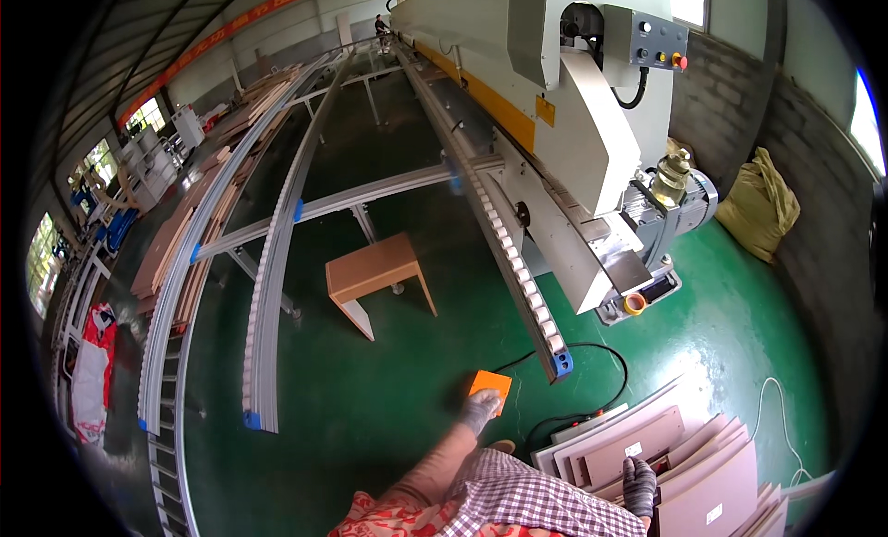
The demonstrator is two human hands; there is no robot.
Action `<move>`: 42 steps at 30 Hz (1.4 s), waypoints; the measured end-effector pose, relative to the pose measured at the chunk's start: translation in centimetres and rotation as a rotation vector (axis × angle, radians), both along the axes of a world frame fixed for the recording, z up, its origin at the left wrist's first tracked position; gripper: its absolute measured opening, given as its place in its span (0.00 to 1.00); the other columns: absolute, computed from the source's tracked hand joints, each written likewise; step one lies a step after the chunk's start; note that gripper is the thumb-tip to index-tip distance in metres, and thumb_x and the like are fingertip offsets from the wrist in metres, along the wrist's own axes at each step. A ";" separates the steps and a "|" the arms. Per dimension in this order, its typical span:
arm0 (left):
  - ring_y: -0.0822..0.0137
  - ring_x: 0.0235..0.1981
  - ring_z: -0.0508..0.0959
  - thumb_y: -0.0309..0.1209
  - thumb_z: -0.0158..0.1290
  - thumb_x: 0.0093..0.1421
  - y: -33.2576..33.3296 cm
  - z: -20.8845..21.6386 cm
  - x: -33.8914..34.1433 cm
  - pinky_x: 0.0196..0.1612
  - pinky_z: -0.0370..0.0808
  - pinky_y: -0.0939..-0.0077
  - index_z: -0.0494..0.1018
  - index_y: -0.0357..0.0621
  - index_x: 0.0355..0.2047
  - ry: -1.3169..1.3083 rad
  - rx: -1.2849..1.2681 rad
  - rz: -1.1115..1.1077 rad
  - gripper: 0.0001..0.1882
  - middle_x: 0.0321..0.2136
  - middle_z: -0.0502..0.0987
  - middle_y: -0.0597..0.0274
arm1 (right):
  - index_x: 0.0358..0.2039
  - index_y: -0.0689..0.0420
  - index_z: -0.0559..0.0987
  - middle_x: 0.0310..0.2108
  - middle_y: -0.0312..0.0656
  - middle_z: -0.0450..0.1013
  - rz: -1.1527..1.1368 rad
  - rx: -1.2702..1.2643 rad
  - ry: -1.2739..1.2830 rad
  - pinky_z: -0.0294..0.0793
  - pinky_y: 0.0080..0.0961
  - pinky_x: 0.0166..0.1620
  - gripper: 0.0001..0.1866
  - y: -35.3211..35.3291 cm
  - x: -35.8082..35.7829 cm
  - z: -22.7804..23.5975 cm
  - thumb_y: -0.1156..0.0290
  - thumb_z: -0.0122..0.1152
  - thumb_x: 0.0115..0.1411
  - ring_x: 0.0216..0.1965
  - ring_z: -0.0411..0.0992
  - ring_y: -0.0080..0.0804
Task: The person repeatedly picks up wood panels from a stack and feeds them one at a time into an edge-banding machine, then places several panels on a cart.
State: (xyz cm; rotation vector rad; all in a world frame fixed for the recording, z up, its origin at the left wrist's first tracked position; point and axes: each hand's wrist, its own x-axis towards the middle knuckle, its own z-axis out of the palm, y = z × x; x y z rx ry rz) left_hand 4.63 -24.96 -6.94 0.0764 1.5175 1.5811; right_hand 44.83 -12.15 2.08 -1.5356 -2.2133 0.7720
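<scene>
My left hand point(480, 412), in a light grey glove, is closed on a flat orange square piece point(493, 386) held out over the green floor; I cannot make out its exact kind. A darker grey glove covers my right hand point(638, 487), whose fingers are curled at the upper edges of the leaning panels. Those brownish-pink panels point(684, 481) stand on edge in a row at the lower right, some with white labels. One labelled panel point(633, 444) lies just in front of my right hand. Part of that hand's grip is hidden by the boards.
A long machine point(592, 139) with a button box point(645, 42) and motor point(684, 204) runs away ahead. Roller rails point(518, 264) extend beside it. A small brown-topped stool point(372, 267) stands between rails. A black cable point(626, 370) curves across the floor; a yellowish sack point(758, 209) leans by the wall.
</scene>
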 end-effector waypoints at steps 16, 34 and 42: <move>0.63 0.36 0.79 0.29 0.50 0.63 1.5 -6.3 0.5 0.40 0.77 0.65 0.71 0.51 0.50 -0.048 -0.099 -0.223 0.15 0.40 0.77 0.61 | 0.43 0.54 0.78 0.43 0.48 0.75 -0.446 0.140 -0.368 0.70 0.41 0.51 0.17 0.9 9.1 1.0 0.57 0.54 0.60 0.46 0.73 0.47; 0.64 0.35 0.80 0.25 0.51 0.61 2.2 -1.0 8.1 0.39 0.78 0.70 0.72 0.44 0.49 0.043 -0.117 -0.345 0.15 0.40 0.78 0.57 | 0.65 0.52 0.59 0.67 0.51 0.51 -0.841 0.000 -0.601 0.40 0.47 0.68 0.35 -5.5 19.1 -7.7 0.48 0.48 0.62 0.68 0.46 0.50; 0.60 0.40 0.79 0.25 0.50 0.63 -4.3 0.0 12.9 0.44 0.78 0.66 0.69 0.40 0.52 0.044 -0.254 -0.282 0.16 0.44 0.76 0.52 | 0.63 0.54 0.62 0.66 0.51 0.53 -0.831 0.060 -0.583 0.41 0.46 0.68 0.34 -5.4 18.3 -6.1 0.49 0.48 0.61 0.68 0.48 0.49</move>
